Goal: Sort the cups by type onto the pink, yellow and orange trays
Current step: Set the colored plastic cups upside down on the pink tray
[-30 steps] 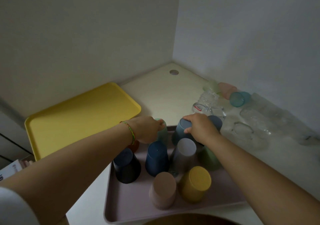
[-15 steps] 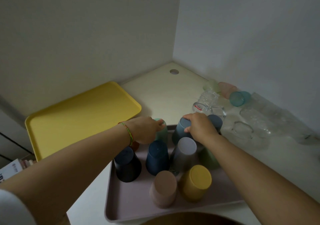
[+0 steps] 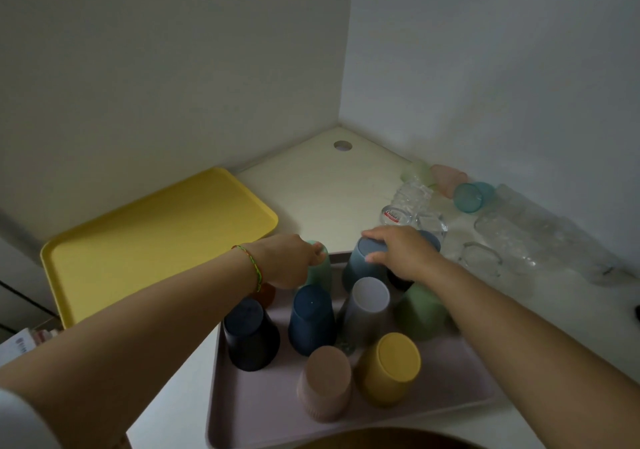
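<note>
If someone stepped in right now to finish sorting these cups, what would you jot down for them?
Hands: left hand grips the mint-green cup; right hand grips the grey-blue cup from above. Both are at the far end of the pink tray.
Done: the opaque cups stand upside down together on the pink tray.
Left: the yellow tray holds nothing. Clear glasses and tinted cups lie unsorted on the table to the right. The orange tray is not clearly in view.
</note>
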